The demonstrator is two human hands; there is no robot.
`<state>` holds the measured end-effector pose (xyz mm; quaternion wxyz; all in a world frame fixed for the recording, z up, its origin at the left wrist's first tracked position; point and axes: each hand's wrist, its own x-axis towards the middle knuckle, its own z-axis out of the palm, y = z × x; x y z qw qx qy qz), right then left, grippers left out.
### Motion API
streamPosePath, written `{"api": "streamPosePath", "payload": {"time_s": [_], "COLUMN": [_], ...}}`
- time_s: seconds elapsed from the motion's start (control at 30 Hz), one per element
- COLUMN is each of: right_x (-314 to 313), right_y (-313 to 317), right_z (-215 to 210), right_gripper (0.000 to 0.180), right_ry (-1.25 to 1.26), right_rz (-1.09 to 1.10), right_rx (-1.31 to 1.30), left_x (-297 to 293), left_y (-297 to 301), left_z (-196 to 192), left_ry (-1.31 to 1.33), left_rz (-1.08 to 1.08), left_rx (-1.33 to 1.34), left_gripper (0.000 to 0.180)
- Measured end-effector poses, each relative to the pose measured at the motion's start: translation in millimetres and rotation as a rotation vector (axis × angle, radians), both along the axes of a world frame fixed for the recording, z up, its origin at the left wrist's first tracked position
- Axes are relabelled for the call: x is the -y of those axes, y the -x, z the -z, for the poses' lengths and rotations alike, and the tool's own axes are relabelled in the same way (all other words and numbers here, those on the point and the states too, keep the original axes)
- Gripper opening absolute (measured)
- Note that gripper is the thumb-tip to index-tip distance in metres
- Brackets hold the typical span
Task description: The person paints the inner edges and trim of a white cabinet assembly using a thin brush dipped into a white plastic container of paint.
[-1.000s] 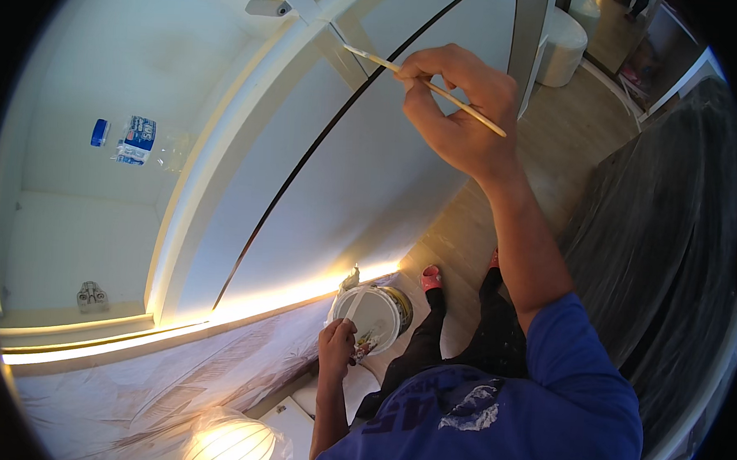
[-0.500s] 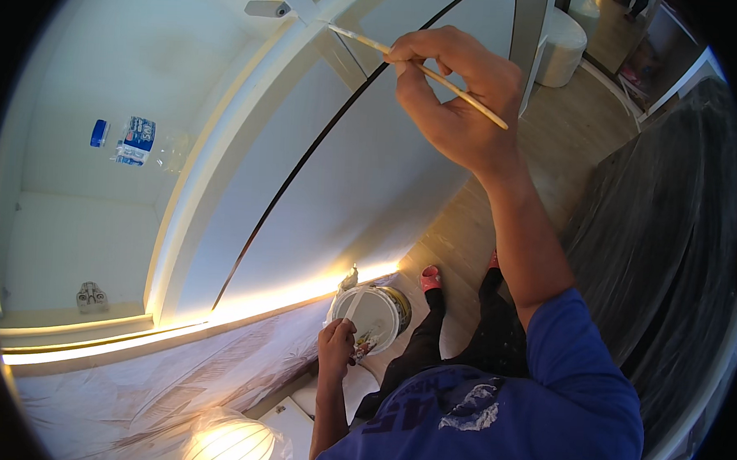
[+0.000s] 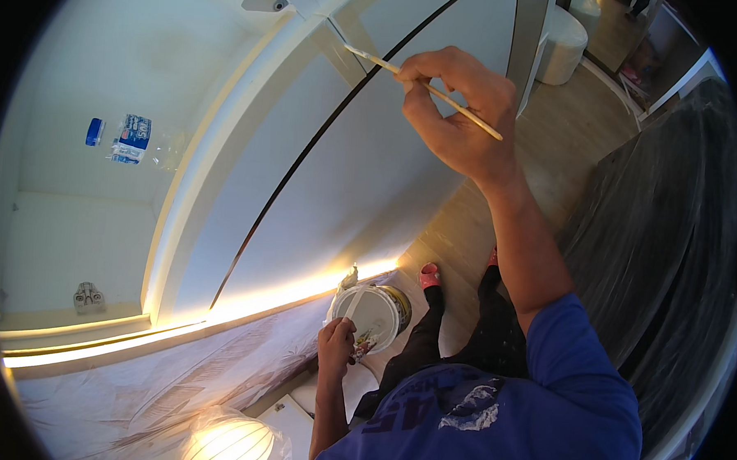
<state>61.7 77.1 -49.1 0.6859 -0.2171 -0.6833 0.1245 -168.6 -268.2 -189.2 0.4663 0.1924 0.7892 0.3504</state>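
My right hand (image 3: 464, 111) pinches a thin wooden paintbrush (image 3: 428, 86) between thumb and fingertips. Its whitish tip is at the seam in the white cabinet panel (image 3: 373, 131), just right of the pale curved frame. Lower down, my left hand (image 3: 336, 344) is closed at the near side of a round paint bucket (image 3: 390, 309), where a pale strip crosses the opening and meets my fingers. The bucket is whitish inside, with smears on its rim. What lies inside my left fist is partly hidden.
An open white compartment at left holds a clear plastic bottle (image 3: 131, 140), a blue cap (image 3: 95, 132) and a metal hinge (image 3: 89, 297). A glowing light strip runs along the panel's lower edge. Plastic sheeting (image 3: 164, 385) and a lit lamp (image 3: 229, 444) lie below; dark wrapped furniture (image 3: 656, 234) stands right.
My right hand has shifted slightly right and toward me, carrying the brush tip from the frame's corner down along the seam. My left hand and the bucket have hardly moved.
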Motion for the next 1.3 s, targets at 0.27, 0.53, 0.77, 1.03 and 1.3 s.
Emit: {"api": "streamPosePath", "payload": {"time_s": [0.27, 0.53, 0.77, 1.03, 1.3], "right_x": [2, 5, 2, -1, 1], "right_y": [-1, -4, -1, 2, 2], "right_z": [2, -1, -3, -13, -10], "right_gripper": [0.015, 0.016, 0.016, 0.014, 0.018], "right_ry": [0.034, 0.009, -0.001, -0.022, -0.045], "right_rz": [0.007, 0.017, 0.021, 0.011, 0.024], "right_rx": [0.003, 0.021, 0.012, -0.002, -0.012], "left_x": [1, 0, 1, 0, 0], "left_y": [1, 1, 3, 2, 2], "left_z": [3, 3, 6, 5, 3], "left_ry": [-0.010, -0.005, -0.014, -0.011, -0.016], "left_rz": [-0.027, -0.004, 0.008, -0.016, -0.005], "left_rx": [0.019, -0.012, -0.014, 0.007, -0.022], "left_gripper": [0.028, 0.029, 0.030, 0.029, 0.029]}}
